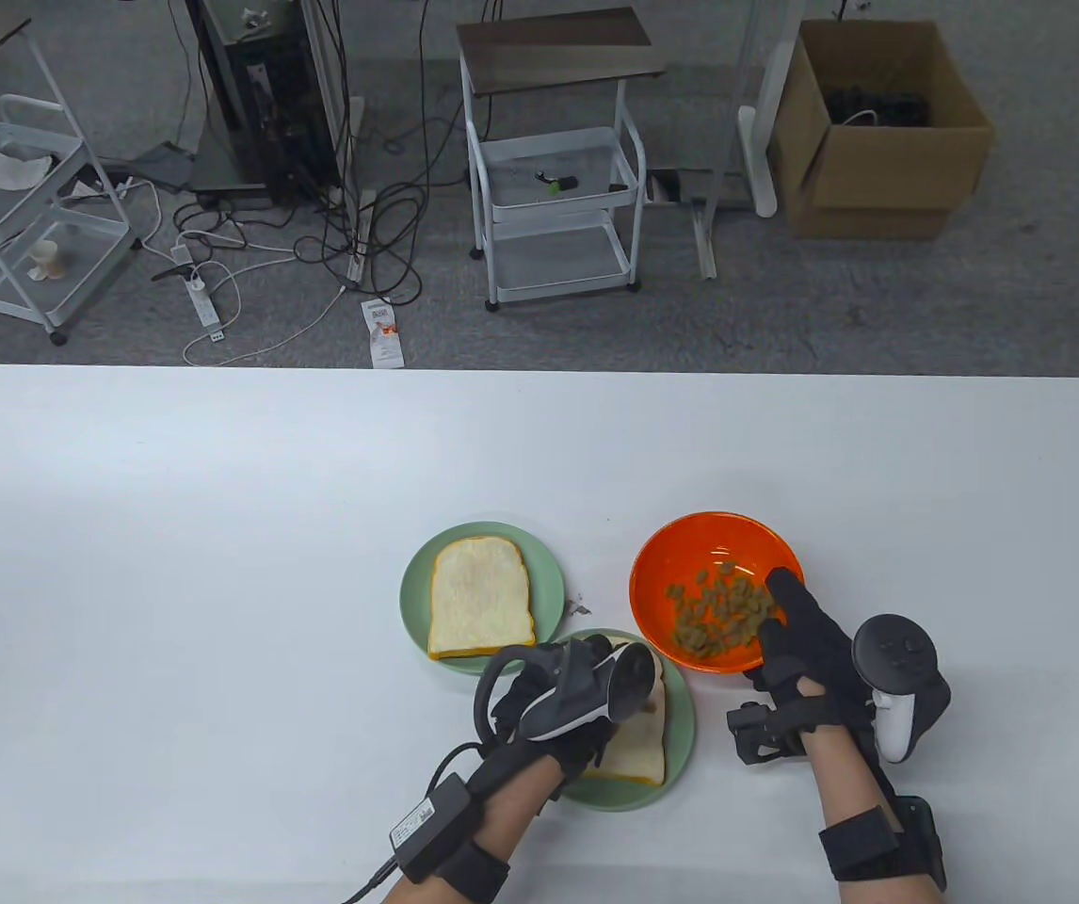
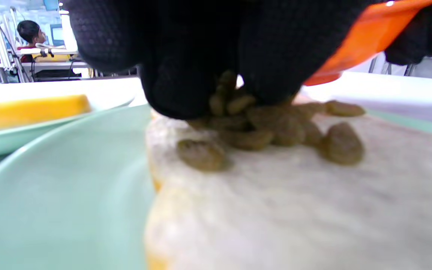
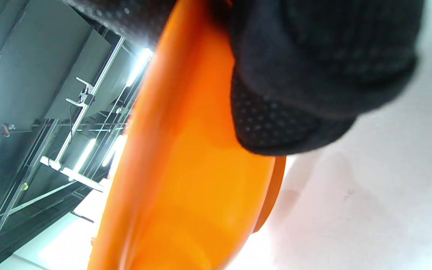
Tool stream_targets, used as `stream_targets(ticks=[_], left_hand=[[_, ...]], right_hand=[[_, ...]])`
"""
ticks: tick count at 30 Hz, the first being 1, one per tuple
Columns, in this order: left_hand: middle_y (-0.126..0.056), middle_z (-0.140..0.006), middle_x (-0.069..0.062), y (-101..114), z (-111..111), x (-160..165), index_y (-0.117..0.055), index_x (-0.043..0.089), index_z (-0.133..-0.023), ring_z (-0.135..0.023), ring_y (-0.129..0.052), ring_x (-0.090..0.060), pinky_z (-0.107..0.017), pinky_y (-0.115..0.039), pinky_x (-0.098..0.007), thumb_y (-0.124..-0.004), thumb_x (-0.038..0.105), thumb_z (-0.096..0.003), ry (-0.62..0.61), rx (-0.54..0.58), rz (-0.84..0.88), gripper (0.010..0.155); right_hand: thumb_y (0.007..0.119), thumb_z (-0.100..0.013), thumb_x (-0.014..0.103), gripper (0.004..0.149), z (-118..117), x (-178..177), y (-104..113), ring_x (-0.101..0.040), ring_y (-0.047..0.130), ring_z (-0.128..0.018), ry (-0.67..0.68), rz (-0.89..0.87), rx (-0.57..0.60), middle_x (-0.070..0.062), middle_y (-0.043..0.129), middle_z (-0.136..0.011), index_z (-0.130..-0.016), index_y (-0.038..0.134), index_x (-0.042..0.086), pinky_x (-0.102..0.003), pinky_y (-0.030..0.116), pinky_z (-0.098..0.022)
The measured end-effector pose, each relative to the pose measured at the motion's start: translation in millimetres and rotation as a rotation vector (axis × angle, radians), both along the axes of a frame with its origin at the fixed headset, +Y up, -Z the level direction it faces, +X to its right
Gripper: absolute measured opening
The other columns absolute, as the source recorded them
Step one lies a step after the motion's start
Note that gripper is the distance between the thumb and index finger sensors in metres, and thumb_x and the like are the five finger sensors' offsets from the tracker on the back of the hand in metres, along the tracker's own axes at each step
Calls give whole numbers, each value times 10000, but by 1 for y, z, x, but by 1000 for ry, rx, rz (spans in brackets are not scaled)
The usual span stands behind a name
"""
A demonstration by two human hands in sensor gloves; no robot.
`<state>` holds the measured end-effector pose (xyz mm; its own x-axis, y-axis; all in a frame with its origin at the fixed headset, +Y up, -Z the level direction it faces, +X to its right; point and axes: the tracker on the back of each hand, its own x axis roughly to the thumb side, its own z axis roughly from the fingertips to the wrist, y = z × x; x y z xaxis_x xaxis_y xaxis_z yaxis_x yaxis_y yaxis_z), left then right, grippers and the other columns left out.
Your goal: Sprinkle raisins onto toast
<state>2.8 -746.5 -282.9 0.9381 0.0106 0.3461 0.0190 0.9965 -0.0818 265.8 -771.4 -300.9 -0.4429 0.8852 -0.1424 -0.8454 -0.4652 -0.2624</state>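
An orange bowl (image 1: 715, 591) holds raisins (image 1: 721, 612). My right hand (image 1: 798, 640) grips its near right rim, thumb inside; the right wrist view shows the bowl's outer wall (image 3: 186, 176) under my fingers (image 3: 291, 112). Two toast slices lie on green plates: one bare (image 1: 480, 597) on the far plate (image 1: 417, 603), one (image 1: 636, 749) on the near plate (image 1: 681, 753) under my left hand (image 1: 587, 687). In the left wrist view my fingertips (image 2: 186, 86) pinch a few raisins (image 2: 231, 99) just over a small heap of raisins (image 2: 276, 131) on the near toast (image 2: 294, 210).
The white table (image 1: 219, 565) stretches far left and back. A few crumbs (image 1: 579, 603) lie between the plates and the bowl. Beyond the table are white carts (image 1: 554, 202), cables and a cardboard box (image 1: 883, 132) on the floor.
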Motion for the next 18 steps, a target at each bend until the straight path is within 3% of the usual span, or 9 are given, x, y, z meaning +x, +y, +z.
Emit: stream_targets(ticks=[7, 10, 16, 18], left_hand=[[-1025, -745, 99, 4, 1, -2, -935, 412, -808, -457, -1105, -89, -448, -954, -302, -973, 437, -413, -25, 69, 82, 398], [-1017, -780, 88, 4, -1, -2, -928, 410, -821, -501, -1118, -78, -474, -965, -292, -951, 380, -429, -33, 145, 107, 393], [-996, -817, 120, 4, 1, -5, -913, 432, -824, -605, -1098, -119, -523, -927, -350, -915, 355, -447, -55, 137, 135, 385], [-989, -830, 115, 5, 2, -4, -936, 442, -764, -657, -1081, -145, -554, -908, -380, -885, 335, -454, -58, 126, 131, 332]], right_hand=[[848, -444, 130, 554, 0, -4, 1, -363, 1053, -198, 21, 8, 6, -376, 741, -932, -988, 757, 80, -318, 953, -93], [849, -444, 131, 554, 0, -5, 1, -362, 1054, -199, 24, 10, 7, -379, 742, -931, -988, 758, 78, -317, 954, -93], [850, -444, 131, 551, 0, -1, 1, -365, 1052, -199, 7, 6, 19, -377, 741, -932, -986, 761, 81, -320, 953, -94], [850, -443, 131, 552, 0, -1, 0, -366, 1052, -200, 5, 6, 16, -378, 740, -932, -986, 760, 81, -322, 952, -95]])
